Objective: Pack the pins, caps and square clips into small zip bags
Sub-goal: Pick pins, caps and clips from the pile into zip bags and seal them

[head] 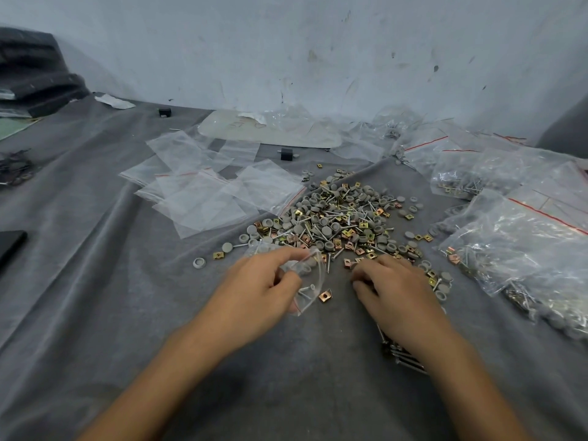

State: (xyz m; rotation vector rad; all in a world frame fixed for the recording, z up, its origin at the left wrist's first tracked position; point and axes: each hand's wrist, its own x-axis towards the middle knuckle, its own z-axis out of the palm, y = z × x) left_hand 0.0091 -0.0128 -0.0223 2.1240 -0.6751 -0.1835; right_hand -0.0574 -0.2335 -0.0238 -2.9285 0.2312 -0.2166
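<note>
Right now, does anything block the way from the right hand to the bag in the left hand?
Nothing visible does. Between the right hand and the bag lies only grey cloth with one loose square clip, flat and low.

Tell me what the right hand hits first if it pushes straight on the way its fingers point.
Probably the loose square clips lying just beyond the fingertips of the right hand; depth is hard to judge.
</note>
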